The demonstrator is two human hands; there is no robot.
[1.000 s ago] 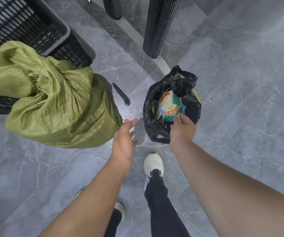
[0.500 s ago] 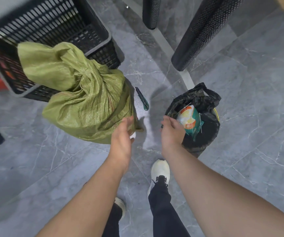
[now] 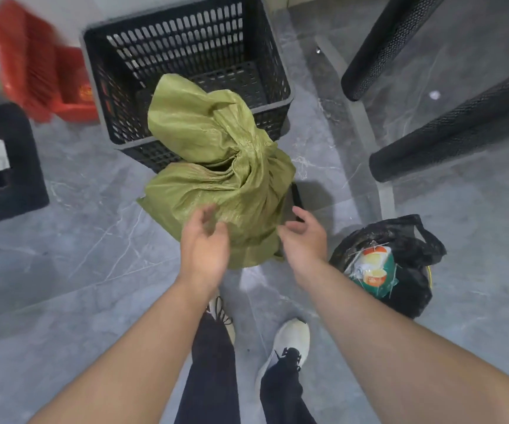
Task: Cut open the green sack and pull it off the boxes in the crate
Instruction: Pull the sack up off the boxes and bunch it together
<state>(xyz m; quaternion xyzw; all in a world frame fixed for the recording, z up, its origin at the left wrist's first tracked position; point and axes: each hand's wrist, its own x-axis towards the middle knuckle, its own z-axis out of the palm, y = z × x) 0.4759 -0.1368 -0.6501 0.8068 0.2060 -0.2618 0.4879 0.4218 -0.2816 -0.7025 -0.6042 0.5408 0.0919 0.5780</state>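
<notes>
The green woven sack (image 3: 225, 166) stands full and tied at the neck on the grey floor, leaning on the front wall of the black slatted crate (image 3: 185, 59). No boxes show in the crate. My left hand (image 3: 205, 243) hovers in front of the sack's lower left side, fingers loosely spread and holding nothing. My right hand (image 3: 303, 237) hovers at the sack's lower right side, fingers relaxed, also holding nothing. A dark cutter (image 3: 296, 198) lies on the floor just behind my right fingers, partly hidden by the sack.
A black rubbish bag (image 3: 412, 240) with a colourful wrapper (image 3: 372, 270) sits at my right. Black mesh chair legs (image 3: 449, 130) stand at upper right. A red broom and dustpan (image 3: 32, 65) lie at upper left, beside a black stool (image 3: 5, 166). My feet stand below.
My right hand left the rubbish bag and swung left to the sack's right side. My left hand stayed near the sack. My view turned left, bringing the whole crate and the broom into sight.
</notes>
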